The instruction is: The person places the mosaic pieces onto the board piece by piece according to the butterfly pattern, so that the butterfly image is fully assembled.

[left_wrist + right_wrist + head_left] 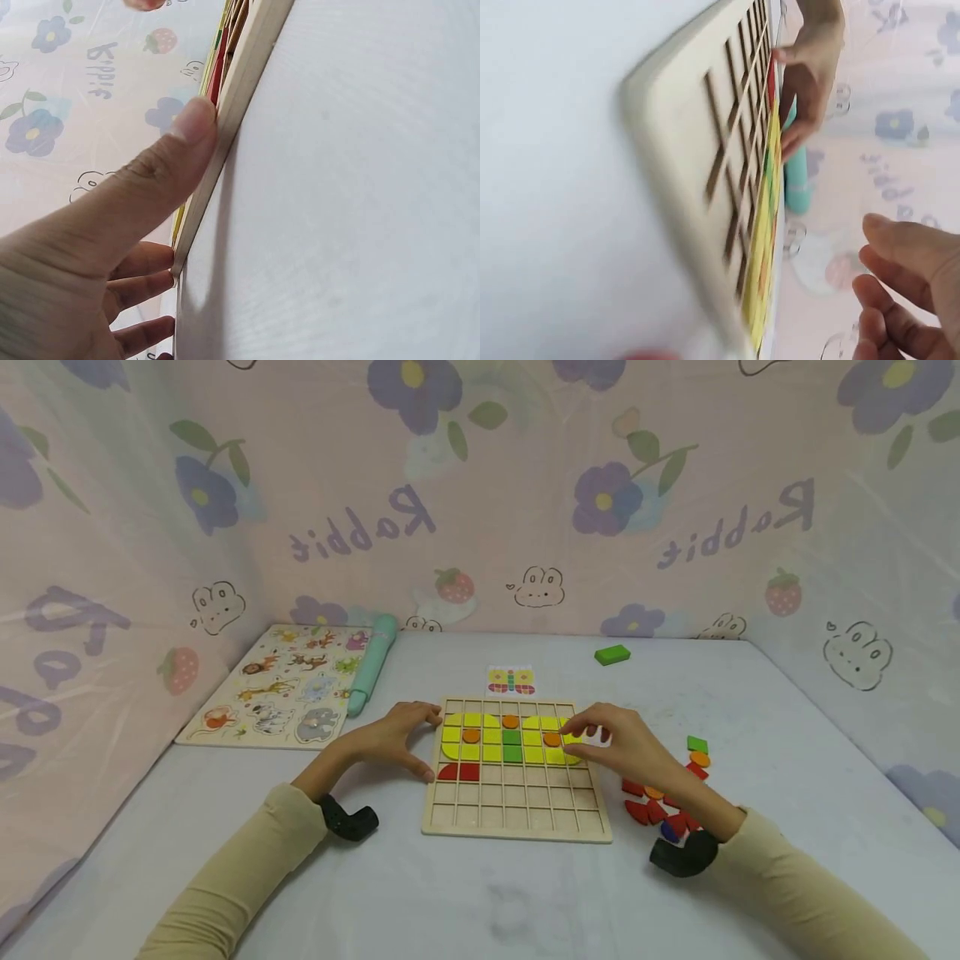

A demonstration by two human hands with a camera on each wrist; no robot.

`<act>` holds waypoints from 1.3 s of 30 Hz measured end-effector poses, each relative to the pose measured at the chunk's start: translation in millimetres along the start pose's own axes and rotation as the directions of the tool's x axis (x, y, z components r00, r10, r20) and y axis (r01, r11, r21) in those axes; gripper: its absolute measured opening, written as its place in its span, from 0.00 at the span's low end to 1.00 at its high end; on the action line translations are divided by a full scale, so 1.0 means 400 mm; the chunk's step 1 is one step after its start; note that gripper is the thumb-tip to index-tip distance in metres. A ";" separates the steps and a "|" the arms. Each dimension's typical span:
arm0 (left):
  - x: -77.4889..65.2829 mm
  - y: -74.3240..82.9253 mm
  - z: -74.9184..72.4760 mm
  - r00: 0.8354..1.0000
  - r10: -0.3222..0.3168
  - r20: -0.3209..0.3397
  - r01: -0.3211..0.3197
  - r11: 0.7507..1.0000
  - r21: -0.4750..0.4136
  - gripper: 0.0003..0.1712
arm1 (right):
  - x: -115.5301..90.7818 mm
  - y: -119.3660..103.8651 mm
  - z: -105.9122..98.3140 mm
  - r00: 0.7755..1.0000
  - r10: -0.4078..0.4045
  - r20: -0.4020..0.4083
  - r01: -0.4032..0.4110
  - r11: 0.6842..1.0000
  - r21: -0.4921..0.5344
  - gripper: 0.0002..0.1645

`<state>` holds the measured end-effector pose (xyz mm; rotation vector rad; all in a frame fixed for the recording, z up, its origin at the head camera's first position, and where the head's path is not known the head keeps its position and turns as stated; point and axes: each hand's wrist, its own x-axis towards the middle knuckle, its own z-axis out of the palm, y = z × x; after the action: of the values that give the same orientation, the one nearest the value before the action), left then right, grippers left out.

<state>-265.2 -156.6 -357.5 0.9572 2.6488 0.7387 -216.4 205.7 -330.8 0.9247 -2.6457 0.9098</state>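
A wooden grid board (517,818) lies on the table, its upper rows filled with yellow tiles (491,753), green tiles (512,745) and several round orange pieces (510,722). Two red pieces (468,772) sit at the left of the row below. My left hand (393,739) rests against the board's left edge, thumb and fingertips spread along it; the left wrist view shows the thumb (196,120) touching the rim. Above the board's right side hovers my right hand (626,747), fingers loosely bent. No piece shows between its thumb and fingers in the right wrist view.
Loose red pieces (637,812) and other colours lie right of the board, partly behind the right forearm. A small butterfly picture card (512,680) is beyond it. A green block (612,655) stands back right; an animal puzzle (255,714) and teal stick (371,668) lie left.
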 end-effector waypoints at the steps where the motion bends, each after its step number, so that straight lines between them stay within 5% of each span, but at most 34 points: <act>1: -0.001 0.000 0.000 1.000 0.001 0.002 -0.001 1.000 0.001 0.48 | -0.016 0.012 -0.010 1.000 0.013 -0.011 -0.013 1.000 -0.017 0.14; 9: -0.003 0.004 -0.003 1.000 -0.006 0.004 0.006 1.000 -0.009 0.48 | -0.118 0.079 -0.058 0.995 0.089 -0.038 -0.092 0.992 -0.087 0.15; 16: -0.003 0.005 -0.006 1.000 0.008 -0.003 -0.008 1.000 -0.013 0.47 | -0.158 0.109 -0.073 0.968 0.232 0.092 -0.222 0.970 -0.102 0.21; 31: -0.001 0.005 -0.001 1.000 -0.001 0.001 0.001 1.000 -0.023 0.47 | -0.157 0.117 -0.078 0.922 0.333 0.199 -0.316 0.942 -0.113 0.18; 39: -0.003 0.008 -0.003 1.000 -0.002 0.001 0.002 1.000 -0.021 0.47 | -0.131 0.092 -0.072 0.938 0.311 0.153 -0.294 0.948 -0.124 0.15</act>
<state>-263.1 -155.6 -354.8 0.9492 2.6355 0.7648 -198.6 272.1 -345.1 0.6056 -3.0095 0.7783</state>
